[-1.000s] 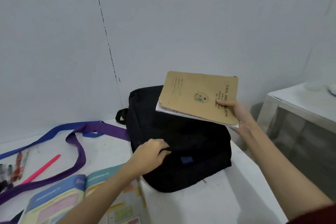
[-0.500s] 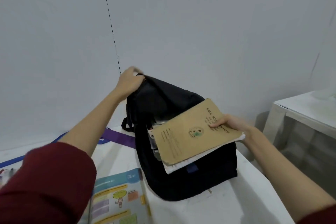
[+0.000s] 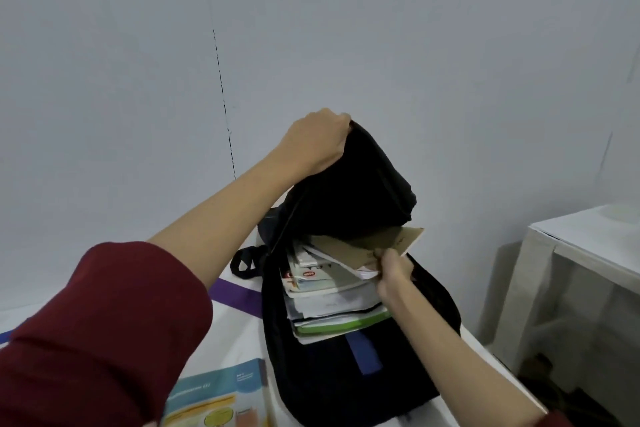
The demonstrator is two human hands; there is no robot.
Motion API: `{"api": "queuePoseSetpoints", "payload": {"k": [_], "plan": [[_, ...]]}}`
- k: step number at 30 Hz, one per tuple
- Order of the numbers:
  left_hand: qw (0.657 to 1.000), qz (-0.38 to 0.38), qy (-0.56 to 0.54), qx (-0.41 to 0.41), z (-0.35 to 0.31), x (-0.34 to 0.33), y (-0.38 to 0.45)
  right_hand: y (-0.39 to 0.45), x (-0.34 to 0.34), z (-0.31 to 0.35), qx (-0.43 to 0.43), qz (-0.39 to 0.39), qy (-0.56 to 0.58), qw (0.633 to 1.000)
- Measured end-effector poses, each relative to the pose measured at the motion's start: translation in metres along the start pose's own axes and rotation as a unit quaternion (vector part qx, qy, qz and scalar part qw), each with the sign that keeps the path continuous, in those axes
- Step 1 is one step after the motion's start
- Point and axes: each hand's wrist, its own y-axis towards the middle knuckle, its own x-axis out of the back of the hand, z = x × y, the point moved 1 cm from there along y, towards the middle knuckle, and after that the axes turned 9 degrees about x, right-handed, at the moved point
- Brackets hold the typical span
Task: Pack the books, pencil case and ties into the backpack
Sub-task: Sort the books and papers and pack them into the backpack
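- Your left hand grips the black backpack flap, lifting it; your right hand pinches the brown exercise book, half inside atop the stacked books.
- Risk: its corner juts past the opening and may snag or crumple if pushed askew.
- If the flap slips, it drops onto the book.
- The purple tie and the open textbook wait on the desk.

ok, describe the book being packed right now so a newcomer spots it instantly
Find the black backpack on the white table, its flap lifted. Books are stacked in its mouth; the top one, the brown exercise book, is pinched by the right hand. It alone has a plain kraft cover.
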Motion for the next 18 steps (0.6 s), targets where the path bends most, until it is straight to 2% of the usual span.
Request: {"api": "queuePoseSetpoints", "payload": {"k": [4, 6, 10, 14, 15, 16, 17, 18], "plan": [[0.998, 0.009, 0.05, -0.03, -0.003, -0.004, -0.002, 0.001, -0.034, -0.015, -0.081, 0.095, 0.049, 0.991], [0.997, 0.013, 0.067, -0.044, -0.002, -0.004, -0.001, -0.002, -0.048, -0.019, -0.143, 0.151, 0.033, 0.977], [0.996, 0.007, 0.079, -0.045, 0.003, -0.002, 0.001, 0.003, -0.059, -0.026, -0.233, 0.228, -0.108, 0.939], [0.997, 0.014, 0.069, -0.039, 0.009, -0.003, 0.001, 0.006, -0.055, -0.021, -0.248, 0.32, -0.255, 0.878], [0.997, 0.015, 0.066, -0.037, 0.009, -0.003, 0.0, 0.003, -0.051, -0.018, -0.208, 0.324, -0.293, 0.875], [0.997, 0.017, 0.062, -0.036, 0.009, -0.004, 0.0, 0.004, -0.046, -0.018, -0.123, 0.318, -0.357, 0.87], [0.998, 0.019, 0.059, -0.034, 0.01, -0.004, 0.0, 0.007, -0.04, -0.019, 0.002, 0.3, -0.434, 0.849], [0.998, 0.022, 0.055, -0.031, 0.01, -0.004, 0.0, 0.012, -0.034, -0.02, 0.145, 0.277, -0.501, 0.807]]}}
